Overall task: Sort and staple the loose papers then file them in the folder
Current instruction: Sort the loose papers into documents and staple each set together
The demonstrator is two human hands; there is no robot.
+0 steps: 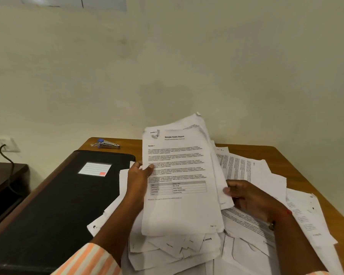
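Note:
I hold a stack of printed sheets (179,175) raised above the desk, its top page headed "Sample Health Report". My left hand (139,175) grips the stack's left edge, thumb on the front. My right hand (244,195) pinches the right edge of the sheets behind. More loose papers (246,231) lie scattered underneath and to the right. A closed black folder (64,195) with a white label lies at the left. A small stapler (107,144) with a blue end sits at the desk's far left corner.
The wooden desk (298,175) stands against a pale wall. A lower dark table (4,175) stands to the left, and a black cable (7,155) drops from a wall socket above it.

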